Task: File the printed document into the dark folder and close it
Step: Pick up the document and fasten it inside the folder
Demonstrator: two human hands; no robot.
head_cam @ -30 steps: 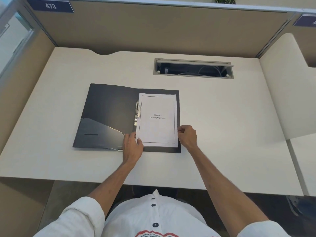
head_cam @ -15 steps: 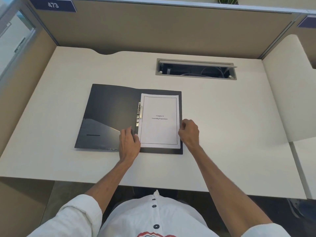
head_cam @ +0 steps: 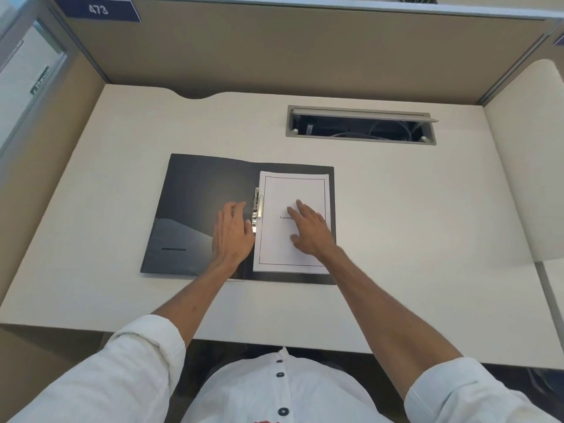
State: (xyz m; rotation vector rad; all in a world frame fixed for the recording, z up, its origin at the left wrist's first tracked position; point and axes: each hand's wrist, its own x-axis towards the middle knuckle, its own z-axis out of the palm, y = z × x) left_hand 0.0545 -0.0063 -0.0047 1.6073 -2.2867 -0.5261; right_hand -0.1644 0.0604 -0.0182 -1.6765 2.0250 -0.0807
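The dark folder (head_cam: pixel 198 190) lies open flat on the desk. The printed document (head_cam: pixel 293 187), a white page with a thin border and a short title, rests on the folder's right half. A metal clip (head_cam: pixel 257 206) runs along the spine at the page's left edge. My left hand (head_cam: pixel 233 233) lies flat on the folder's left half, fingers beside the clip. My right hand (head_cam: pixel 309 228) rests on the middle of the page with fingers spread, covering part of the title.
The cream desk (head_cam: pixel 412 239) sits in a cubicle with tan partition walls. A cable tray opening (head_cam: pixel 361 125) with its lid up is behind the folder to the right. A curved white divider (head_cam: pixel 531 166) stands at the right.
Both hands have moved up from the page's lower corners. The left now lies by the clip, and the right has opened and spread flat on the page's middle.
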